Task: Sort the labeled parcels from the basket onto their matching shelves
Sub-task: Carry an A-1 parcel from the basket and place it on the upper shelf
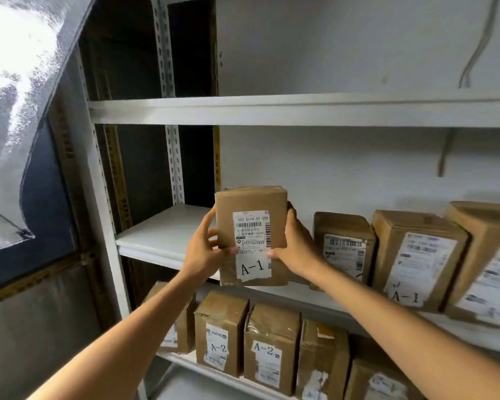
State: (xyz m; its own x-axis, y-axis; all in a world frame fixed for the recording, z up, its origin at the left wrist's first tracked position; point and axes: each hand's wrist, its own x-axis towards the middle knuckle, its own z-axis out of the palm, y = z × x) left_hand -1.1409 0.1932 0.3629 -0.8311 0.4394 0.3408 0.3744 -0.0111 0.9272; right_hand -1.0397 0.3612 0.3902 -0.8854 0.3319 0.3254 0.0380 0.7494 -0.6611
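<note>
- Two hands share one load. Our left hand (204, 249) grips the left edge of the held parcel (251, 235) with its thumb across the front. Our right hand (293, 246) grips the right edge the same way, fingers curled behind.
- The held parcel stands upright between our hands at the front lip of the middle shelf (162, 235). We cannot tell whether its base touches the board. Its lower tag reads A-1.
- Right of our right hand, three boxes stand on this same shelf: the nearest box (344, 249), the A-1 box (416, 261) with its mark plainly legible, and the far box (488, 267), too blurred to read.
- Below our hands, the lower shelf (182, 360) carries a row that includes two A-2 boxes (220, 333).
- We judge a good part of the sorting done, and this parcel has reached its matching shelf but is not yet released. The basket is out of view, so we cannot say how many parcels remain.
- Bare board lies left of our left hand, leaving room for it.
- The held parcel is a brown cardboard block, taller than wide, with softened corners and wrinkled glossy tape near its foot. Its white paper label bears a barcode, and the A-1 tag has ragged edges.
- The shelving is smooth white-painted metal, with a perforated upright post (172, 157) beyond our left hand.
- We expect the box to feel stiff, and its flat base should stand steadily on the board.
</note>
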